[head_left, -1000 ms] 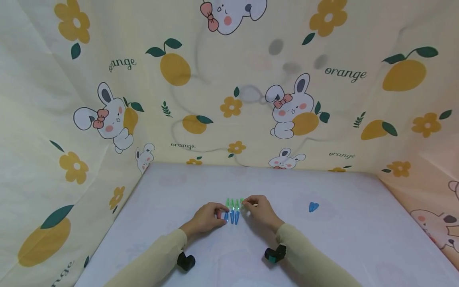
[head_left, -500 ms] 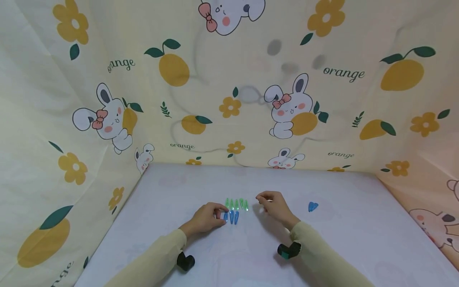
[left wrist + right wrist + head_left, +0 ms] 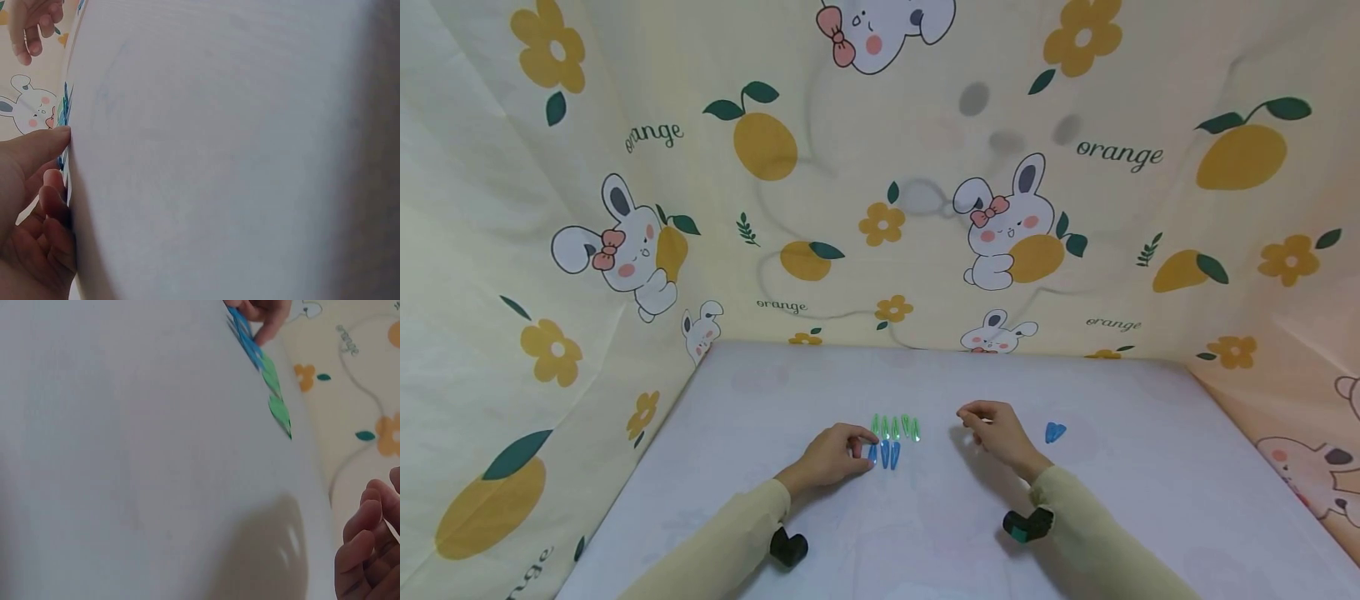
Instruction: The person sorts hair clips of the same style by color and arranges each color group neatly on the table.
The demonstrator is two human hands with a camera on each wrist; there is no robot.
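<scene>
Several green hair clips (image 3: 896, 427) lie side by side in a row on the white table. Below them is a shorter row of blue hair clips (image 3: 885, 453). At the left end of that row, my left hand (image 3: 830, 455) pinches one blue hair clip (image 3: 872, 454) flat on the table, index finger at its top and thumb at its bottom. To the right of the rows my right hand (image 3: 996, 432) hovers above the table, fingers loosely bent and nothing visible in them. The right wrist view shows its curled fingers (image 3: 359, 550) at the edge.
A small pile of blue hair clips (image 3: 1055, 432) lies farther right, beyond my right hand. Behind the white table (image 3: 775, 375) rises a cloth backdrop (image 3: 880, 275) printed with rabbits and oranges, which also closes off both sides.
My right hand has let go of the rightmost green hair clip and moved right, towards the blue pile. That clip now lies in the green row. My left hand has stayed put.
</scene>
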